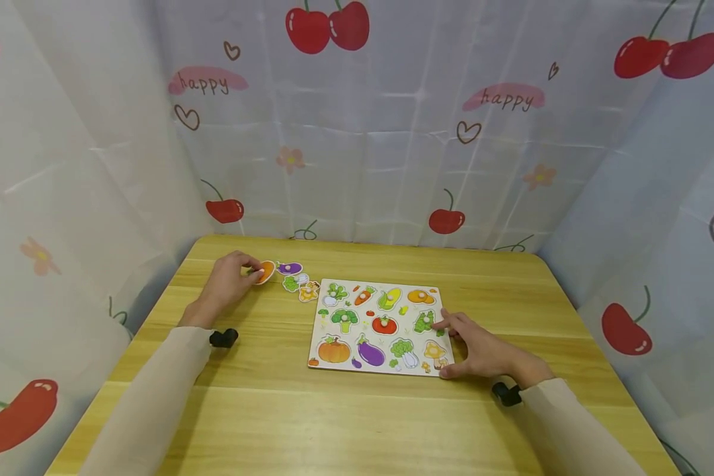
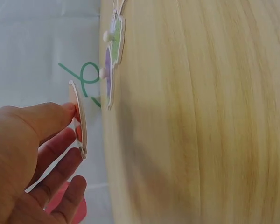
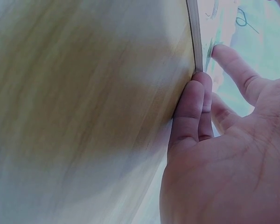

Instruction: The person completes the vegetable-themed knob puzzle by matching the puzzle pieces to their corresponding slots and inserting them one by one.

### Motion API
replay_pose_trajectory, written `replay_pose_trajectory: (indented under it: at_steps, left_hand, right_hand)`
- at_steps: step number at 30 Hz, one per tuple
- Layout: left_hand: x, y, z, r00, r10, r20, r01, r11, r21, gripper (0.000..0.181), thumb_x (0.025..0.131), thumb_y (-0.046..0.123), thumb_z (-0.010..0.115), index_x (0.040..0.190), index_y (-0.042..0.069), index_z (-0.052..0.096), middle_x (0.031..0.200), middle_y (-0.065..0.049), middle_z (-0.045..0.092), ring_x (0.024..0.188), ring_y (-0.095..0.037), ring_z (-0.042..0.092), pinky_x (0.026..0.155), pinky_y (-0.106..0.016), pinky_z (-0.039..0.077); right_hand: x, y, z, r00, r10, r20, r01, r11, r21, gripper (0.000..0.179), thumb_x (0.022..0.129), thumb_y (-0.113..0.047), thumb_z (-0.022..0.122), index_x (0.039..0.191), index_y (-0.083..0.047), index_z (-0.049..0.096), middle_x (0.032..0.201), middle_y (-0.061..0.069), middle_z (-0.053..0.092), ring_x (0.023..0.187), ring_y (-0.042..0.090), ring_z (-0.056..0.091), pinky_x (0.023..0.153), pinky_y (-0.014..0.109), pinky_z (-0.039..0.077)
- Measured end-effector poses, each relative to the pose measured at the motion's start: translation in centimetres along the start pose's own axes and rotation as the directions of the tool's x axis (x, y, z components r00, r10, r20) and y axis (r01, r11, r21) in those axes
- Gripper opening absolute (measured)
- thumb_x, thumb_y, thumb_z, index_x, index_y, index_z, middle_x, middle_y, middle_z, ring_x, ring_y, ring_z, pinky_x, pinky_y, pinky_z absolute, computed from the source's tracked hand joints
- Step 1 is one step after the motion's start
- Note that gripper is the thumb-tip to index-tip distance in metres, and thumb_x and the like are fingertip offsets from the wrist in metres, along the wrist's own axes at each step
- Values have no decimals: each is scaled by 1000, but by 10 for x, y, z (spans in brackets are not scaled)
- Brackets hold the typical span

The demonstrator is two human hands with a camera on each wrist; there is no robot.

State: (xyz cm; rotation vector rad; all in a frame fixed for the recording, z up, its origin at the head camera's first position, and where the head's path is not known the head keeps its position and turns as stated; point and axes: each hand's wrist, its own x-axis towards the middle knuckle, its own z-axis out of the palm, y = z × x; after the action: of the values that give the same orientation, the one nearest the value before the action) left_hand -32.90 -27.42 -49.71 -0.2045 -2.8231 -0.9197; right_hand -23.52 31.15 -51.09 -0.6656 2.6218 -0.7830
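Note:
My left hand [image 1: 227, 281] pinches a flat orange puzzle piece [image 1: 266, 272] between thumb and fingers, at the back left of the table. In the left wrist view the piece [image 2: 82, 130] stands edge-on, thumb on its printed face. Right beside it lie a purple eggplant piece [image 1: 289, 268], a leafy green cabbage piece [image 1: 291, 283] and a mushroom piece [image 1: 309, 292]. The wooden vegetable puzzle board [image 1: 357, 370] lies mid-table. My right hand [image 1: 482, 350] rests at its right edge, fingers spread, thumb by the near corner; two fingertips [image 3: 193, 88] touch the board's side.
Knobbed pieces such as broccoli [image 1: 344, 320] and tomato [image 1: 384, 324] sit in the board. The wooden table [image 1: 357, 423] is bordered at the back and sides by a cherry-print curtain [image 1: 357, 192]. Each wrist wears a small black camera.

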Motion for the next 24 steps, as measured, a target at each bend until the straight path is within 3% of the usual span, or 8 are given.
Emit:
replay_pose_trajectory:
  at_steps: [18, 24]
  left_hand:
    - [-6, 32, -1, 993, 113, 34, -114, 993, 9, 19, 110, 13, 82, 124, 1, 85, 131, -20, 77, 124, -42, 75, 113, -62, 64]
    - [-8, 45, 2, 985, 169, 37, -169, 986, -7, 14, 109, 10, 82, 119, 0, 84, 129, -20, 77, 123, -40, 77, 110, -61, 67]
  right_hand:
    - [-1, -5, -2, 1000, 0, 5, 0, 1000, 15, 97, 89, -52, 102, 167, -19, 54, 188, 27, 28, 147, 36, 60, 130, 69, 47]
    - [0, -6, -2, 1000, -2, 3, 2, 1000, 0, 107, 89, -54, 101, 174, -14, 49, 184, 25, 35, 145, 34, 61, 130, 66, 48]
